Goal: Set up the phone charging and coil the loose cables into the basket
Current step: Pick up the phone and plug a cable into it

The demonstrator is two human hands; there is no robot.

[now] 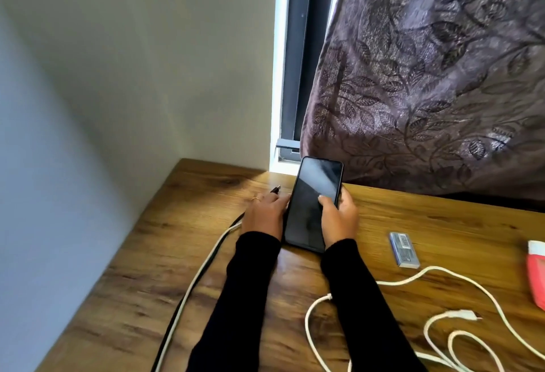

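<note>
Both hands point(303, 212) grip the phone point(314, 203); plug point(275, 189) not yet in, white cables point(442, 321) uncoiled, basket unseen.

One phone point(312, 203), two hands point(267, 212) point(339, 218). Along the table's point(442, 224) left edge ran one white cable point(188, 289) and one black cable point(172, 323). Loose white cables point(460, 280) at right corner, count unclear. One barcoded box point(404, 250), one pink item point(536, 271).
</note>
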